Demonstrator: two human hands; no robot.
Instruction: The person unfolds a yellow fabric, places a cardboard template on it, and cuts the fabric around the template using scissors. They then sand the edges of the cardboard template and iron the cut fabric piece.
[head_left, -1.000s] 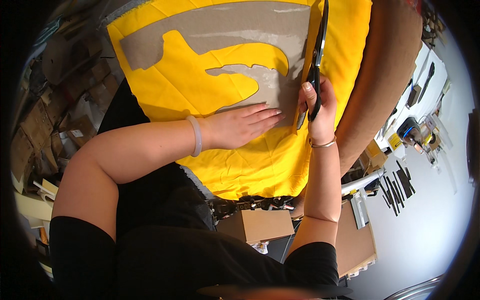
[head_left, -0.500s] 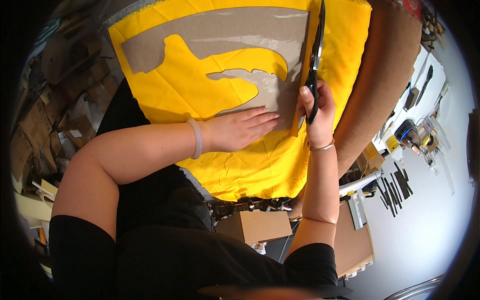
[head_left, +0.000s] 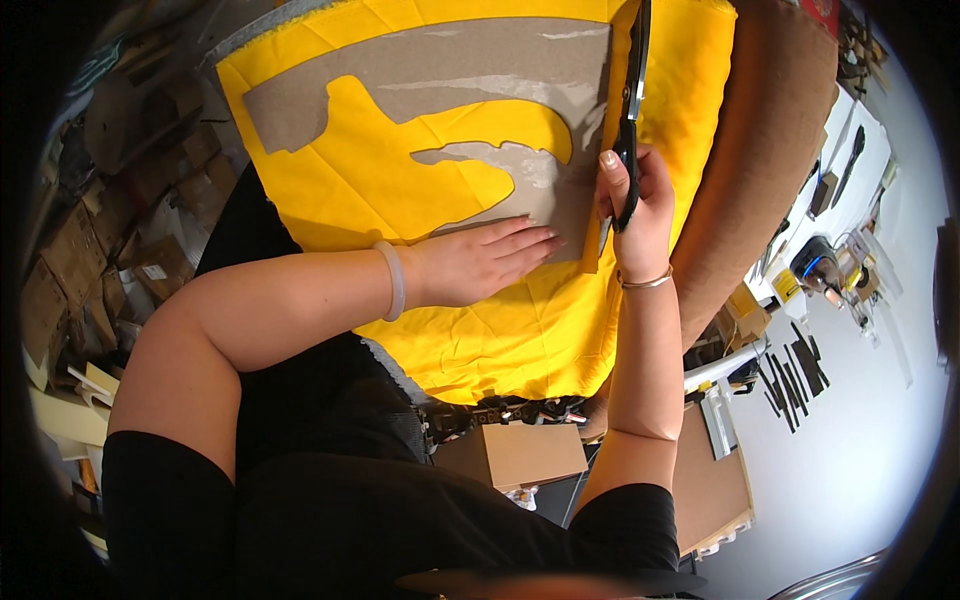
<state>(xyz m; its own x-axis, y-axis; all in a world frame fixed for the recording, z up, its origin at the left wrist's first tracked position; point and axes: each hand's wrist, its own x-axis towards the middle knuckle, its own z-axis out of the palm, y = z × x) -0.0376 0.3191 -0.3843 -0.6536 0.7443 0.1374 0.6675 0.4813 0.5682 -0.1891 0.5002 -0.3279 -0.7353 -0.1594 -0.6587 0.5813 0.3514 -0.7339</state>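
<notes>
My left hand (head_left: 478, 262) lies flat with fingers stretched out, across the lower edge of a grey-brown card template (head_left: 570, 210). The template has a curved cut-out and rests on yellow fabric (head_left: 380, 190), which shows through the opening. My right hand (head_left: 640, 210) is closed round black-handled scissors (head_left: 630, 120) beside the template's right edge. Their long blades point toward the far edge, over the fabric. A slim, pale-tipped thing pokes out below those fingers; I cannot make out what it is. Along the template's right side runs a narrow brownish strip (head_left: 592, 255).
A thick brown padded roll (head_left: 760, 140) curves along the fabric's right side. Grey backing (head_left: 262, 38) shows at the fabric's far left edge. A cardboard box (head_left: 535, 455) sits below the fabric. Boxes (head_left: 70, 245) crowd the left; tools (head_left: 815, 260) lie on a white surface at right.
My right hand and the scissors have shifted slightly toward the far edge. My left hand stays flat in the same place on the template.
</notes>
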